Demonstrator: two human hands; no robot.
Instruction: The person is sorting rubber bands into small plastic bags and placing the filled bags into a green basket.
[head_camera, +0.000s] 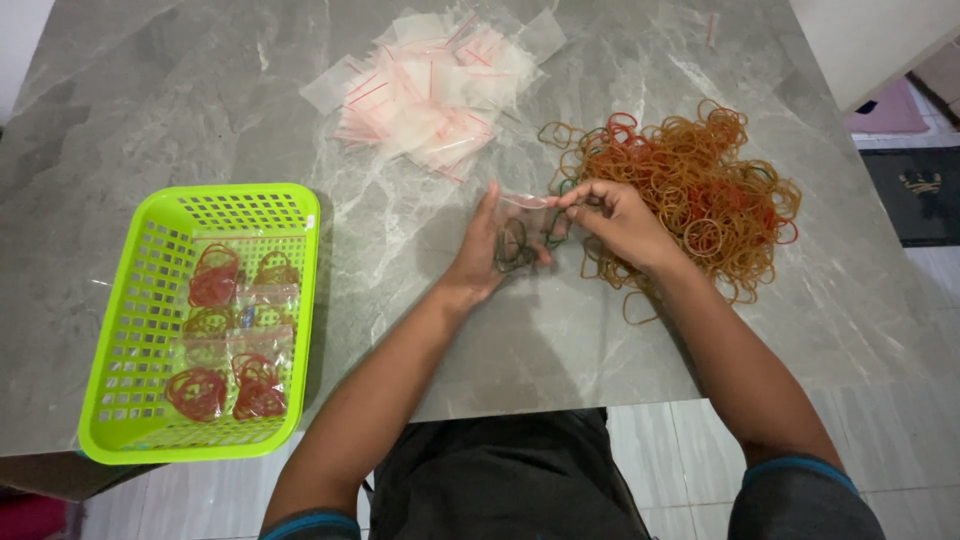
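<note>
Between your hands you hold a small clear plastic bag (522, 222), thin and glossy, with a few dark green rubber bands (515, 247) looped inside its lower half. It sits just above the worktop, near the middle of the slab. Your left hand (487, 255) cups the bag from behind, thumb and fingers closed on its left edge. Your right hand (615, 220) pinches the bag's upper right corner at the mouth, fingers bunched together, so both hands are clamped on the same bag and nearly touching.

Just beside your right hand, partly under the wrist, lies a loose tangled heap of rubber bands (700, 190), mostly dull orange-brown with some red and a few green loops, thin and springy, spilling outward in rings. Beyond your hands, toward the far edge, a scattered pile of empty bags (430, 85) lies flat, translucent with thin red strips along their seals.

Well apart on your left stands a lime-green plastic basket (150, 215), rectangular with perforated walls and floor, holding several filled bags (235, 335) of red and brownish bands.

The worktop (180, 100) is smooth grey stone with pale marbled veins.
</note>
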